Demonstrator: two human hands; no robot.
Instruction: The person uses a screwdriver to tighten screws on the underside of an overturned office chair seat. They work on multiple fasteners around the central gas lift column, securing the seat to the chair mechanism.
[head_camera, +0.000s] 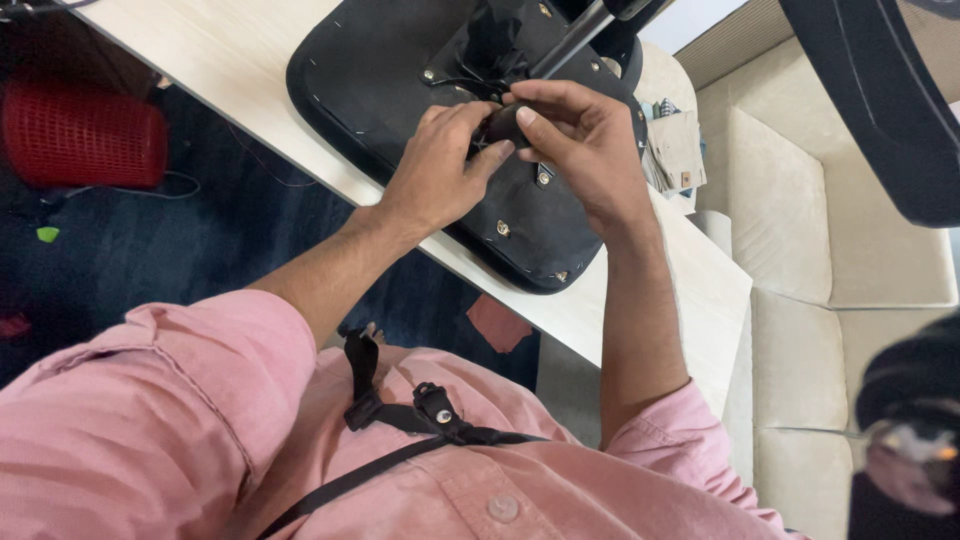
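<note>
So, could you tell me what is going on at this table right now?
A person in a pink shirt has an upturned black office chair seat lying on a pale wooden table. Both hands meet over its underside: the left hand and right hand pinch a small dark part between their fingertips, just beside the metal mechanism. A red basket stands on the floor to the left, a cream sofa to the right.

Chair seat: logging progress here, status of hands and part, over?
Left hand and right hand pinch small black part. Upturned chair seat on table. Nothing obstructing.
</note>
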